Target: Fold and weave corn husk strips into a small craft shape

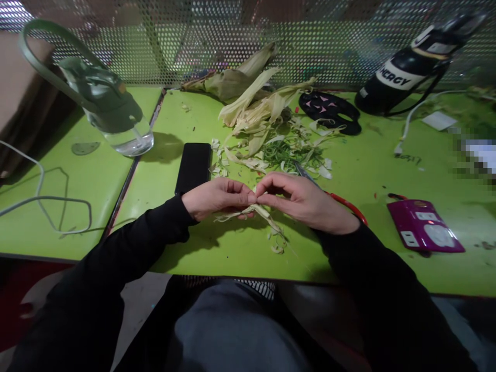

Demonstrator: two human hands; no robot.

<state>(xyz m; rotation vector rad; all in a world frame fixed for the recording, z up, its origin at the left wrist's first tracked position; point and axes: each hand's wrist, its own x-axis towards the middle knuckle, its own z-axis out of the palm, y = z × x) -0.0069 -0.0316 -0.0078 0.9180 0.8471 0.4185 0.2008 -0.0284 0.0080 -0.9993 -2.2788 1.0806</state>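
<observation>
Low over the green desk (217, 248): left hand (215, 197) and right hand (306, 200) fingertip to fingertip, both pinching a pale husk strip (253, 211) just beneath them, its frayed end trailing onto the desk, black phone (192, 167) near.

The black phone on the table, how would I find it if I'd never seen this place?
Start at the green table and find the clear water bottle with the green lid on the left. Just right of it, past the table seam, lies the phone, flat and dark. It is the only plain black rectangle, beside the pale husk scraps.
</observation>
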